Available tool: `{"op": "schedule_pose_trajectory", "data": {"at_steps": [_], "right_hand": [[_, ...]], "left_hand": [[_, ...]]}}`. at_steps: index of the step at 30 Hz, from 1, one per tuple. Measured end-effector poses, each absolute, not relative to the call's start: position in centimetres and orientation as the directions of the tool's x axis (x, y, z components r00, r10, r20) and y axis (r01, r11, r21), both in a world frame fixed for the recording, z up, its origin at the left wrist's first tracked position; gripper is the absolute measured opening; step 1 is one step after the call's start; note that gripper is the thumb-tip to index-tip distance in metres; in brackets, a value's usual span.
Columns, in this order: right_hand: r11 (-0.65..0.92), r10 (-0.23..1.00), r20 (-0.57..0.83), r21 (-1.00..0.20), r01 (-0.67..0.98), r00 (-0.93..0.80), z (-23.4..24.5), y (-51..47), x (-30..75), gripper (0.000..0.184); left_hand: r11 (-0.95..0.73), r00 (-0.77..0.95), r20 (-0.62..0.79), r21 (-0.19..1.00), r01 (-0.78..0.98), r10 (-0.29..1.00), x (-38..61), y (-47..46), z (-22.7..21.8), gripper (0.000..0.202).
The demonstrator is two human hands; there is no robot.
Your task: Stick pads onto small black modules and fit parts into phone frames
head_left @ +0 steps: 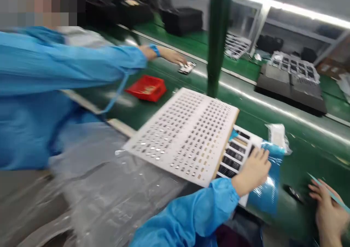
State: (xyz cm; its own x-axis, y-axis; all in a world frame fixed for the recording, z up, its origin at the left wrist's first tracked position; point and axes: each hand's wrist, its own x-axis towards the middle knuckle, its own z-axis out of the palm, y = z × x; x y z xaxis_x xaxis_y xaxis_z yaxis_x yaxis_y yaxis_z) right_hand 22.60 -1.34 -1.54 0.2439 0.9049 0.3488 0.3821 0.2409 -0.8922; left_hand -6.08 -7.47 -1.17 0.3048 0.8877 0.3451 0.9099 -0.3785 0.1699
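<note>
My left hand (253, 168), in a blue sleeve, lies flat with fingers stretched out on a white card (240, 145) carrying rows of dark strips. That card rests on a shiny blue film (266, 194). Beside it to the left sits a large white panel (186, 134) covered with rows of small parts, tilted slightly. My right hand (328, 208) is at the lower right edge of the view, fingers curled around a thin teal stick-like tool (329, 194).
A co-worker in a blue coat (41, 79) reaches a hand (172, 56) to a small part on the green conveyor (273, 104). A red bin (147, 88), a green post (217, 39), black trays (290, 86), a small plastic bag (277, 134) and clear plastic sheeting (109, 188) surround the work.
</note>
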Motion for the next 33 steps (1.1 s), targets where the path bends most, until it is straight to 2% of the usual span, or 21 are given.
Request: {"op": "schedule_pose_trajectory", "data": {"at_steps": [1, 5, 8, 14, 17, 20, 22, 26, 28, 31, 33], "right_hand": [[0.199, 0.912, 0.289, -0.932, 0.301, 0.290, -1.0, -1.7, 22.1, 0.037], [0.120, 0.922, 0.235, -0.929, 0.349, 0.309, -1.2, -1.9, 21.6, 0.043], [0.099, 0.932, 0.206, -0.935, 0.340, 0.297, -2.1, -2.1, 22.2, 0.044], [0.105, 0.949, 0.169, -0.966, 0.238, 0.265, -1.8, -3.2, 22.0, 0.034], [0.106, 0.960, 0.163, -0.963, 0.247, 0.227, -1.5, -3.4, 21.6, 0.031], [0.117, 0.965, 0.175, -0.954, 0.275, 0.197, -1.3, -3.7, 21.3, 0.029], [0.122, 0.965, 0.179, -0.953, 0.276, 0.191, -1.3, -3.8, 21.2, 0.029], [0.135, 0.964, 0.188, -0.956, 0.260, 0.189, -1.4, -4.0, 21.1, 0.029], [0.144, 0.961, 0.197, -0.956, 0.256, 0.194, -1.3, -4.1, 21.1, 0.029], [0.144, 0.959, 0.200, -0.954, 0.263, 0.199, -1.1, -4.3, 21.0, 0.028], [0.142, 0.958, 0.200, -0.953, 0.269, 0.203, -1.0, -4.4, 20.9, 0.028]], "left_hand": [[-0.378, 0.297, 0.332, 0.211, 0.902, 0.895, -6.0, -7.6, -1.2, 0.039], [-0.375, 0.278, 0.296, 0.351, 0.858, 0.914, -6.5, -7.9, -1.2, 0.038], [-0.384, 0.292, 0.276, 0.389, 0.837, 0.916, -7.2, -8.0, -0.9, 0.039], [-0.300, 0.187, 0.316, 0.363, 0.882, 0.930, -8.0, -8.7, 0.9, 0.053], [-0.215, 0.130, 0.272, 0.313, 0.925, 0.953, -8.1, -7.7, 1.0, 0.067], [-0.175, 0.113, 0.233, 0.265, 0.948, 0.966, -8.1, -6.2, 1.0, 0.069], [-0.198, 0.137, 0.254, 0.232, 0.952, 0.958, -8.2, -5.6, 1.1, 0.062], [-0.331, 0.247, 0.425, 0.136, 0.934, 0.871, -8.6, -6.8, 2.1, 0.023], [-0.401, 0.324, 0.464, 0.076, 0.913, 0.824, -8.7, -8.1, 2.7, 0.021], [-0.472, 0.427, 0.379, 0.031, 0.881, 0.821, -8.6, -10.2, 3.1, 0.023], [-0.513, 0.471, 0.309, 0.067, 0.856, 0.826, -8.3, -11.1, 3.1, 0.017]]}}
